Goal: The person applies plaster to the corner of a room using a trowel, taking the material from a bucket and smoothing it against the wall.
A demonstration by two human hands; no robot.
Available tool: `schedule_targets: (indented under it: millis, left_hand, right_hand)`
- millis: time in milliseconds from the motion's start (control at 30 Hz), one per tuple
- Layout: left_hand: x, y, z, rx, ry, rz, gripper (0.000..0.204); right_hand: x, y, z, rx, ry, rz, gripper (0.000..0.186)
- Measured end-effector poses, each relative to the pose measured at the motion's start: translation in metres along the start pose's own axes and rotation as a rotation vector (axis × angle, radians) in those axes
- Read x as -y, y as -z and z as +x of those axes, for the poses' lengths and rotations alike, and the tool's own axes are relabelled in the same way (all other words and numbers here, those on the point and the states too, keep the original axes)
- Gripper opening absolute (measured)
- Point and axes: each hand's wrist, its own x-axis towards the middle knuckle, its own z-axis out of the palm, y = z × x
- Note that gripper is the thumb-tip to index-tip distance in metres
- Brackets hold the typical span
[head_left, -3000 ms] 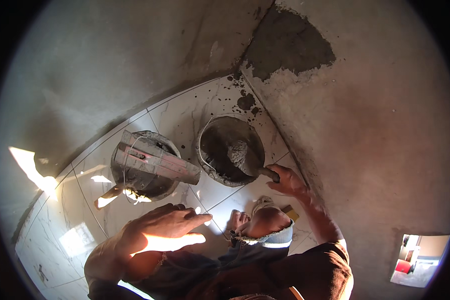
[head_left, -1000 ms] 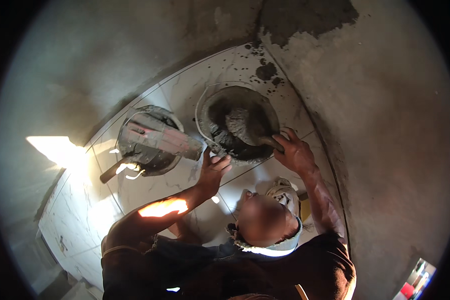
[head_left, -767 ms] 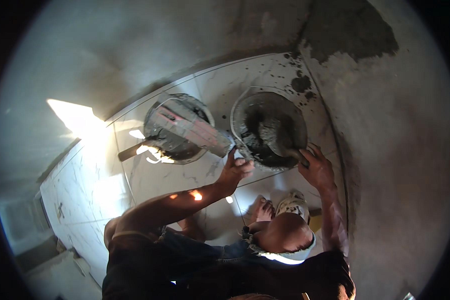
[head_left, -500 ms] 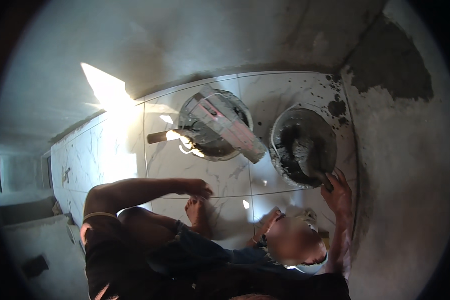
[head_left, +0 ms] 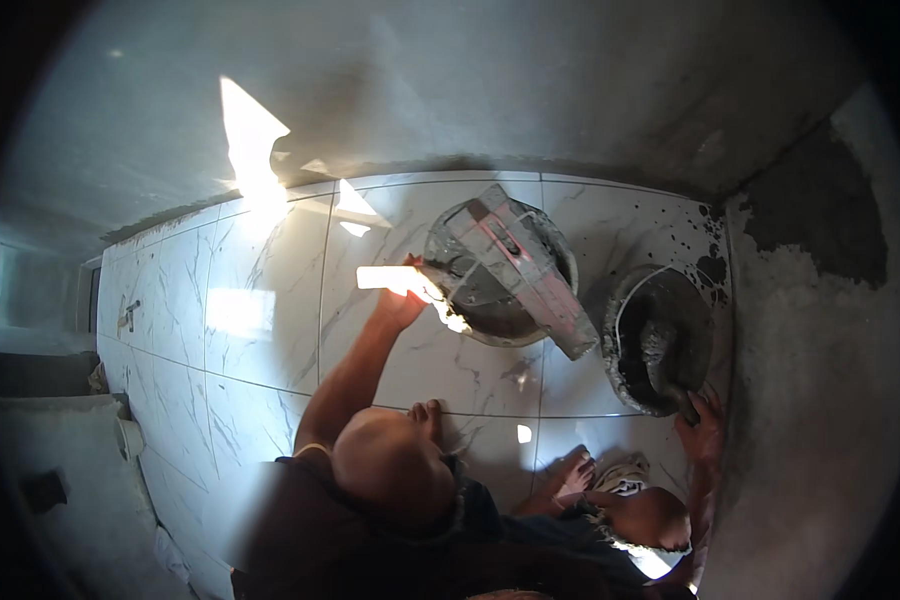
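My left hand [head_left: 402,296] is at the left rim of a round bucket [head_left: 568,235], closed round the handle [head_left: 373,277] of a trowel-like tool, brightly sunlit. The tool's far end lies inside the bucket, partly hidden. Across that bucket rests a long bar smeared with mortar, grey and faded red, which looks like a spirit level [head_left: 532,275]. On the right, my right hand [head_left: 703,432] grips a trowel [head_left: 660,352] by its dark handle. Its mortar-coated blade lies in a second bucket [head_left: 622,390] of wet grey mortar.
Pale marbled floor tiles [head_left: 370,215] run along a grey plastered wall [head_left: 450,90]. Another wall, with a darker damp patch [head_left: 820,200], stands close on the right. Mortar splashes [head_left: 712,268] dot the tiles in that corner. My bare feet [head_left: 575,472] are just below the buckets.
My left hand has reached forward from beside my foot to the left bucket and taken hold of the tool's handle. My right hand stays on its trowel. The view has shifted.
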Motion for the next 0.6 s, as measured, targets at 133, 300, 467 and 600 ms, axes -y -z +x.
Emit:
schedule_targets:
  millis: [133,300,467,600]
  left_hand:
    - [-0.002,0.002,0.014,0.080,0.016,-0.065,0.026]
    - [0.005,0.014,0.015,0.113,-0.271,0.281,0.028]
    - [-0.020,0.021,-0.015,-0.154,-0.265,0.010,0.033]
    - [-0.071,0.038,-0.075,-0.224,-0.209,0.074,0.038]
  right_hand:
    - [-0.003,-0.004,-0.002,-0.015,-0.009,-0.075,0.046]
    - [-0.019,-0.012,-0.006,0.025,-0.128,-0.041,0.046]
    - [-0.015,-0.007,-0.003,0.014,-0.147,-0.044,0.044]
    - [-0.001,-0.001,0.006,0.092,-0.126,-0.030,0.044]
